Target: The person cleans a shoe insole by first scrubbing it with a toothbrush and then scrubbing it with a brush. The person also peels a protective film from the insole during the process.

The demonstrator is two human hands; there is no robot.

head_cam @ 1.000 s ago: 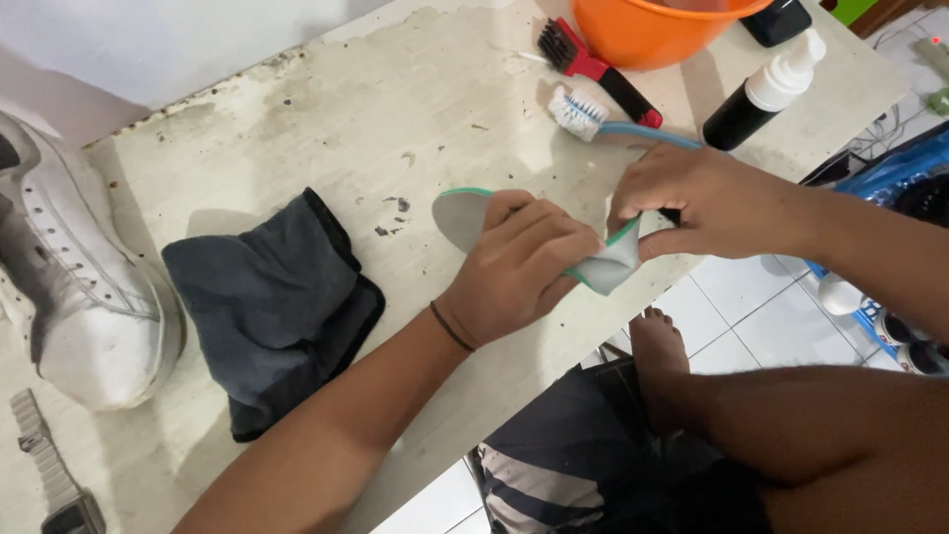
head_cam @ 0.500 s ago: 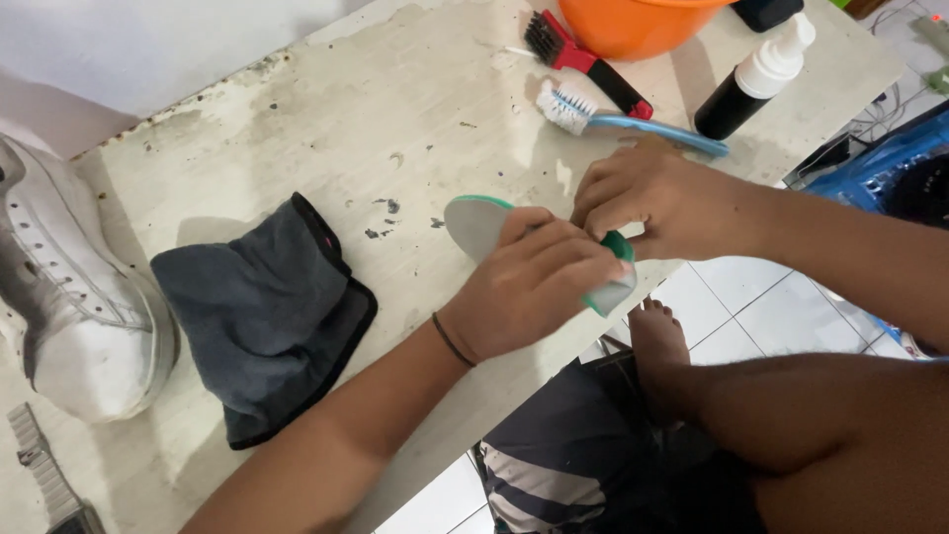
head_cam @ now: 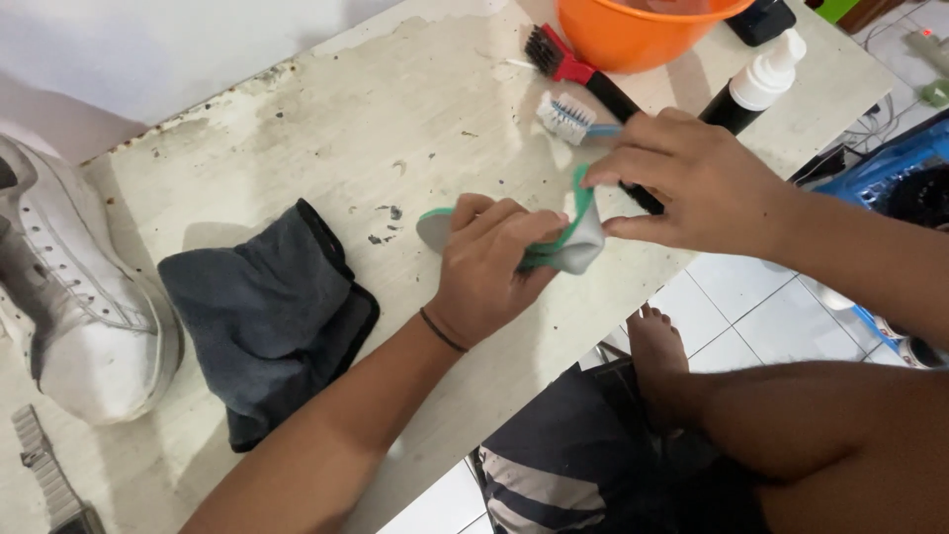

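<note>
Insole, grey with green trim, bent at the surface's near edge; left hand pressing it flat, right hand fingers pinching its raised end. Possible drop off that edge should either grip loosen.

On the desk: white shoe at left, dark cloth beside it, watch strap below. Far edge: orange bowl, red-and-black brush, toothbrush, black bottle.
</note>
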